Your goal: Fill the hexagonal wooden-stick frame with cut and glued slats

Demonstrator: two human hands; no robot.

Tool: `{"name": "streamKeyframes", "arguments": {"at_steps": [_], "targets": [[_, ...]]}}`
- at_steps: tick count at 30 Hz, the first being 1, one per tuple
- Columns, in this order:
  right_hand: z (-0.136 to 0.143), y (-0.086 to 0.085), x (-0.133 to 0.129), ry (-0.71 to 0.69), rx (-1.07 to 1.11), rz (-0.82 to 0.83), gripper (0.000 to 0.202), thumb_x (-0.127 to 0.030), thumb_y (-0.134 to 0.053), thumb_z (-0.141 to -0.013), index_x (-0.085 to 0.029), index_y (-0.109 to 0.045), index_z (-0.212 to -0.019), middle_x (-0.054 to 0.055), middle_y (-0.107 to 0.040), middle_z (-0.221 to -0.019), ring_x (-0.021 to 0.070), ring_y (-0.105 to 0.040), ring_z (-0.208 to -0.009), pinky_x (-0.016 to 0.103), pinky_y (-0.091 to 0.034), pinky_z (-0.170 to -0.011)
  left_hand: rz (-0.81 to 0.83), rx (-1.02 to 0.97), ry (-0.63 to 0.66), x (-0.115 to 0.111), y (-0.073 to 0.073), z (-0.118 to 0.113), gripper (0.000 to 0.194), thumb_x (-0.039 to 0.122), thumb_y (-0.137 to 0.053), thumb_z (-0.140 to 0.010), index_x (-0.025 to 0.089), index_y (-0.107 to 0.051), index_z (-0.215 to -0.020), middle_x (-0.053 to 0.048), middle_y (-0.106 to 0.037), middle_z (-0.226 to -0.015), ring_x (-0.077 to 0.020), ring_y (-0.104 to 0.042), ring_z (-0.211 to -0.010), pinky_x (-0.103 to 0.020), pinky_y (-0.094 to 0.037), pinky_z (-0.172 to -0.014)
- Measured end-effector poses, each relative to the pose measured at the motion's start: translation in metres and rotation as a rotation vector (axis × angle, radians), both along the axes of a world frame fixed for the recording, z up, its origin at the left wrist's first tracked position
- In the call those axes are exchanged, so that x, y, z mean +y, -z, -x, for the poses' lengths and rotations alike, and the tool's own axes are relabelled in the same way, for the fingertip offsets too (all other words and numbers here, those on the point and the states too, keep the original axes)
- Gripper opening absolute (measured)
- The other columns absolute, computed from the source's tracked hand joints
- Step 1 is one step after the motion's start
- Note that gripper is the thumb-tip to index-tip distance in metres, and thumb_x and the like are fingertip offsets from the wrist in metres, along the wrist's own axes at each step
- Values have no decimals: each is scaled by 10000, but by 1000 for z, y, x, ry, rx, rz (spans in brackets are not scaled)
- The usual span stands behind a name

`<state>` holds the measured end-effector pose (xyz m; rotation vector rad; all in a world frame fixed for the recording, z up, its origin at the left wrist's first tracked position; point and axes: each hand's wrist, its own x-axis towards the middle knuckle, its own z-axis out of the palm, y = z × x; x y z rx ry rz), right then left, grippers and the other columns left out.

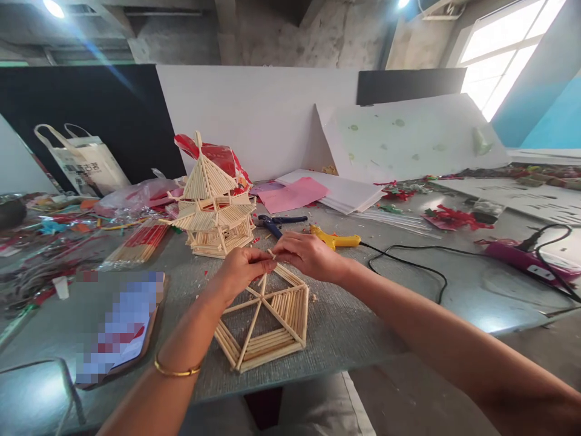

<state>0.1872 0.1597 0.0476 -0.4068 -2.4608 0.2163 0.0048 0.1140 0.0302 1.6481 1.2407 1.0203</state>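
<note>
A hexagonal frame (pixel 261 297) of pale wooden sticks lies flat on the table, with spokes meeting at its centre. Rows of sticks fill its right and front sections, and a few line the left one. Over its far edge, my left hand (pixel 242 269) and my right hand (pixel 308 254) come together. Between their fingertips shows the end of a short wooden stick (pixel 271 253). Both hands are closed around it in a pinch, and fingers hide most of it. Just behind my left hand stands a tiered stick pagoda (pixel 211 206).
Dark-handled pliers (pixel 272 224) and a yellow glue gun (pixel 338 239) lie beyond my hands, its cord running right to a purple power strip (pixel 531 260). Bundled sticks (pixel 138 242) and a phone (pixel 122 330) lie left. Paper sheets (pixel 295 194) and scraps are behind.
</note>
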Motion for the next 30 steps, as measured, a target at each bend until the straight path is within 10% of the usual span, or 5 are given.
{"name": "streamKeyframes", "arguments": {"at_steps": [15,30], "targets": [[-5,-8,-15,-240,-330,327,104,-196,-549,-770,-130,-631,-766,-12,-554,-670,63,-470,-602,186,-375,-578,15,545,350,-15,-13,7,223,354,-598,-687,158,-687,-748,17,-590,-617,-111,-476,-579,-222,-309,-527],[-3,-12,-7,-89,-28,708,343,-440,-573,-768,-121,-559,-894,-8,-533,-700,67,-449,-604,200,-355,-518,51,114,89,-15,-21,2,168,296,-639,-661,138,-629,-718,30,-521,-560,-86,-445,-523,-226,-342,-509]]}}
